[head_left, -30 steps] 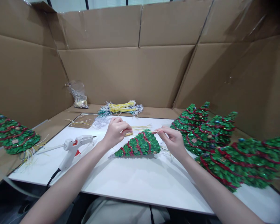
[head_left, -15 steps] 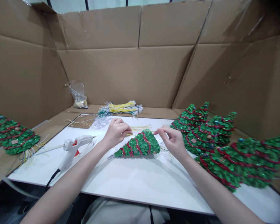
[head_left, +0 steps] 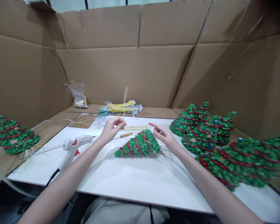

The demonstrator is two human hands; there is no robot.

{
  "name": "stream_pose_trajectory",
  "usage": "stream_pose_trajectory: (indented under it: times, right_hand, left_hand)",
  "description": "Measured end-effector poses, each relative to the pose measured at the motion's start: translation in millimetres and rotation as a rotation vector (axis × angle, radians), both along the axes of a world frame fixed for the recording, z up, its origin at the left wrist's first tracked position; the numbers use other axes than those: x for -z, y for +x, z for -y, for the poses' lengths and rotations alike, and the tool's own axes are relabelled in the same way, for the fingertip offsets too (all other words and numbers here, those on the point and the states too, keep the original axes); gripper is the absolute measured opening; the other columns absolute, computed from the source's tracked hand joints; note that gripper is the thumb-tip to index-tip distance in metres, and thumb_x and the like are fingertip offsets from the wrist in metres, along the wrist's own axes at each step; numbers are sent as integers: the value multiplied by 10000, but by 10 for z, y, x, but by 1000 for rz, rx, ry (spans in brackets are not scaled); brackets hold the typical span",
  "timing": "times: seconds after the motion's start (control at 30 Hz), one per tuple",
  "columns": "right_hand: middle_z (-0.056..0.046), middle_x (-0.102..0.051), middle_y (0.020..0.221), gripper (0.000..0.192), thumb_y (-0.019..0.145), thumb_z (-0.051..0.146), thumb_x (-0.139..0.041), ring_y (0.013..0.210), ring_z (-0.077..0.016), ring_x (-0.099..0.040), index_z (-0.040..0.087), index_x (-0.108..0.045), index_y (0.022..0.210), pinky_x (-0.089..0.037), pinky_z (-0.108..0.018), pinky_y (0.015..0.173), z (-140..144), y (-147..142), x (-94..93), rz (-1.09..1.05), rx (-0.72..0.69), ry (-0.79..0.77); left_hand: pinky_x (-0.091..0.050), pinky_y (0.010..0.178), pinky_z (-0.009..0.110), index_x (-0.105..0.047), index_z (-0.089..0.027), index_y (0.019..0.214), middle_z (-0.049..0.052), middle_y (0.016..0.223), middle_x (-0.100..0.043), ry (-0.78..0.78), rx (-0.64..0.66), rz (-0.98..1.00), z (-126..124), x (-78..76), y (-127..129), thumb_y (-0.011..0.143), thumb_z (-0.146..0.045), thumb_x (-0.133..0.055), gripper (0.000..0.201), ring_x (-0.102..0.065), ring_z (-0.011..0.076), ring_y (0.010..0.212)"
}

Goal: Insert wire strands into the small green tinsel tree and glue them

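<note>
A left tree (head_left: 14, 133) is standing at the edge; a glue gun (head_left: 71, 151) is lying on the white board (head_left: 130, 177); the left hand (head_left: 111, 129) is pinching a wire (head_left: 124, 107), thumb and forefinger clamped on it, the wire pointing upward and blurring at its top; a tool (head_left: 126, 134) is lying behind the middle tree (head_left: 140, 144), which is resting on its side between the hands; the right hand (head_left: 164, 135) is hovering just beside its base, forefinger extended, thumb apart; a tree group (head_left: 200, 137) is standing at right.
</note>
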State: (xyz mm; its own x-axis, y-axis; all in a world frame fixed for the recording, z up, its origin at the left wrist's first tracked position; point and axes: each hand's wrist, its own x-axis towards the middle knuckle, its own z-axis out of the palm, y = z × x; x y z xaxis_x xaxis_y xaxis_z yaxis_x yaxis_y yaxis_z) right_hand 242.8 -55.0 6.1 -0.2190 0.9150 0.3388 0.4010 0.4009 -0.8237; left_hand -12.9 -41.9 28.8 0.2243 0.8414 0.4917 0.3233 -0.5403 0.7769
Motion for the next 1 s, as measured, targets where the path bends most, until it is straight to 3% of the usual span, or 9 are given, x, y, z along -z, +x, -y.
stream_pose_trajectory:
  times: [0.13,0.23,0.33,0.5,0.73,1.0]
  right_hand:
    - [-70,-556,960,546,757,572,-530,856,-222,-482,208,-594,1159,-395,-377,792,-9,-27,15,175,-89,-96]
    - [-79,-562,1111,490,771,547,-532,949,-242,-498,219,-599,1129,-399,-380,816,2,-24,-15,167,-185,-176]
    - [-70,-538,1202,551,742,522,-585,1014,-246,-503,222,-526,1201,-397,-382,865,10,9,-38,129,-227,-241]
    - [-75,-526,1211,649,664,477,-676,1078,-254,-485,218,-477,1225,-390,-388,924,19,66,-59,116,-309,-255]
    - [-68,-473,1255,755,610,372,-747,1126,-255,-452,251,-421,1281,-396,-386,934,16,115,-86,81,-425,-215]
    - [-69,-476,1206,856,545,353,-798,1081,-254,-475,258,-394,1294,-394,-385,918,-38,137,-15,133,-420,-112]
  left_hand:
    - [-476,649,239,-553,-132,770,13,699,-600,-175,176,144,42,-11,34,752,-335,-652,227,-594,117,663]
    - [-466,621,212,-568,-131,760,24,733,-633,-251,175,120,84,-34,46,716,-316,-692,227,-610,115,684]
    - [-439,574,189,-577,-130,737,30,739,-649,-271,179,62,110,-56,41,711,-310,-697,218,-600,103,665]
    - [-463,598,212,-593,-121,740,58,801,-671,-286,222,52,119,-71,36,698,-294,-705,210,-611,112,686]
    - [-495,609,243,-580,-112,649,64,757,-678,-222,168,126,124,-76,49,619,-262,-763,239,-624,132,683]
    - [-519,678,266,-543,-117,651,73,800,-679,-201,235,144,143,-69,49,660,-269,-738,248,-643,141,752]
